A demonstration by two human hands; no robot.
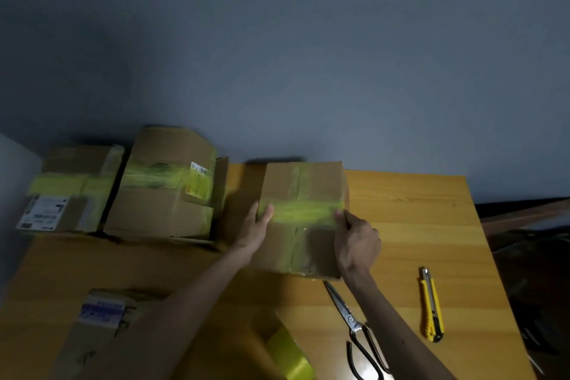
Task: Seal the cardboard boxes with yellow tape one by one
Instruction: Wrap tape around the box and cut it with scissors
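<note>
yellow tape roll (290, 358) nearest; left hand (257, 225) and right hand (357, 244) clasp opposite edges of a cardboard box (303, 191), probably light, stiff.

Printed matter, none of which I can read: white shipping label (41, 213) on far-left box (77, 160); barcode sticker (199, 170) on neighbouring taped box (160, 210); blue-printed label (101, 310) on near-left box (92, 348). All blurred.
</note>
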